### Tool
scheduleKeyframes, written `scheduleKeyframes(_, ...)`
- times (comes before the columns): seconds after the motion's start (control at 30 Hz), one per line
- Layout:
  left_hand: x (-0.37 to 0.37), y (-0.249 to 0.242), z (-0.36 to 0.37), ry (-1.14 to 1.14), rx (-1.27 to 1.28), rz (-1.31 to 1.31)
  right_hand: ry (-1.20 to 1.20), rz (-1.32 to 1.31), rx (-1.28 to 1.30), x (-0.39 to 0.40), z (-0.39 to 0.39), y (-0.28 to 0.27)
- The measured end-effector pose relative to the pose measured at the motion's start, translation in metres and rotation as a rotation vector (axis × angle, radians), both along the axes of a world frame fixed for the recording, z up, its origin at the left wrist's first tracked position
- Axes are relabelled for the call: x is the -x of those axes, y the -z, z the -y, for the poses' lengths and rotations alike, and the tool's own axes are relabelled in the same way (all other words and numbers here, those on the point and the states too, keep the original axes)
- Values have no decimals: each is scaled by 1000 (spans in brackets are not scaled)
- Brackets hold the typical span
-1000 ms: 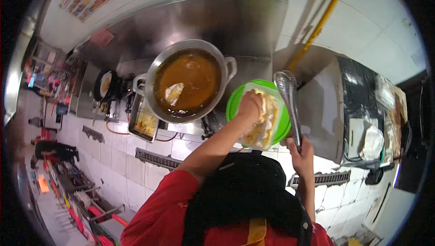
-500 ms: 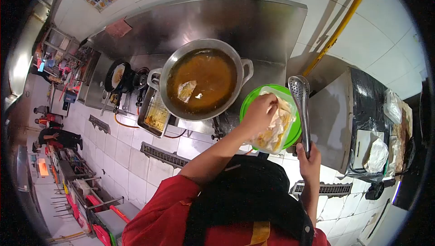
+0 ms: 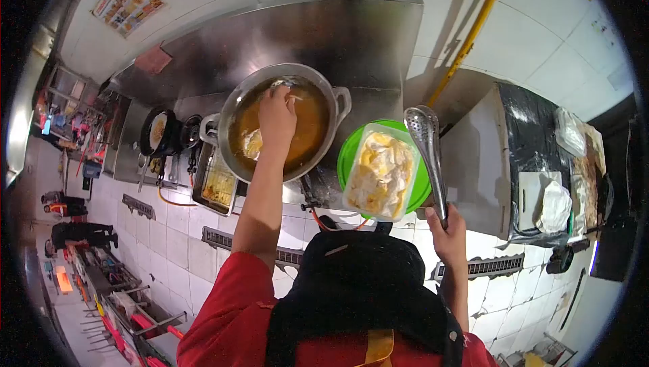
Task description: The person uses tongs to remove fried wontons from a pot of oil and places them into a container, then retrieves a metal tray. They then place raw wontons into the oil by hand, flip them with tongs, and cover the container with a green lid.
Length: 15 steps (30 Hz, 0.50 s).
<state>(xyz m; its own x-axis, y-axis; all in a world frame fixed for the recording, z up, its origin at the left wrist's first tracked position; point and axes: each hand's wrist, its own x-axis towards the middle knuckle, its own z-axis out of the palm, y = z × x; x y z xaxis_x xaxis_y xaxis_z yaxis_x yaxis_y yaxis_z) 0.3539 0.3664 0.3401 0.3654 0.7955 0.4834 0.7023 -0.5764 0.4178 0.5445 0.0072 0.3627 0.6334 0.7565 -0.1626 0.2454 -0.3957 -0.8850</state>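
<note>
Over the far side of a wide metal pot [image 3: 228,100] of brown oil [image 3: 307,127], my left hand [image 3: 277,120] is closed, with a pale coated piece of food [image 3: 278,84] partly visible at its fingertips. Another coated piece [image 3: 253,144] floats in the oil beside my wrist. My right hand [image 3: 449,235] grips the handle of a perforated metal spoon [image 3: 424,127], its bowl pointing away from me. Between the pot and the spoon, a clear plastic tub [image 3: 350,198] of flour-coated pieces [image 3: 382,171] rests on a bright green lid or basin [image 3: 420,194].
A metal tray with a rack [image 3: 216,184] stands left of the pot, with a black pan [image 3: 159,130] farther along. To the right is a cabinet [image 3: 476,164] with plastic bags on top. A yellow pipe [image 3: 470,36] climbs the wall. People [image 3: 81,233] stand far left.
My left hand has gone from the tub leftward to over the oil. The right hand still grips the spoon. The view has shifted, moving the scene slightly left.
</note>
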Motion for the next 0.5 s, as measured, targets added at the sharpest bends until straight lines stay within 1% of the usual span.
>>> scheduleKeyframes(0.03,-7,-3,2,-16,-55,-23,-2,23,24,0,1,-2)
scheduleKeyframes(0.07,-21,1,10,12,2,-71,-9,62,-12,0,2,0)
scheduleKeyframes(0.1,-37,-16,37,134,104,-8,-3,66,-8,0,3,-1)
scheduleKeyframes(0.17,-65,2,68,256,210,-145,12,4,-26,0,4,-1)
scheduleKeyframes(0.2,-79,-4,91,322,238,-284,11,27,-4,-1,5,0)
scheduleKeyframes(0.23,-90,24,105,342,190,-332,14,30,-1,-2,6,1)
scheduleKeyframes(0.27,-100,37,119,401,241,-480,14,35,-24,-2,7,2)
scheduleKeyframes(0.3,-109,61,131,403,243,-478,14,40,-49,-2,7,2)
scheduleKeyframes(0.33,-116,91,141,303,281,-412,2,38,-53,-3,8,0)
scheduleKeyframes(0.37,-118,107,148,203,317,-346,4,39,-53,-4,9,-2)
scheduleKeyframes(0.4,-117,109,153,205,316,-345,3,37,-50,-4,10,-4)
scheduleKeyframes(0.47,-114,113,158,277,92,-793,2,32,-47,-7,12,-6)
scheduleKeyframes(0.5,-115,109,160,276,94,-797,2,27,-32,-8,13,-6)
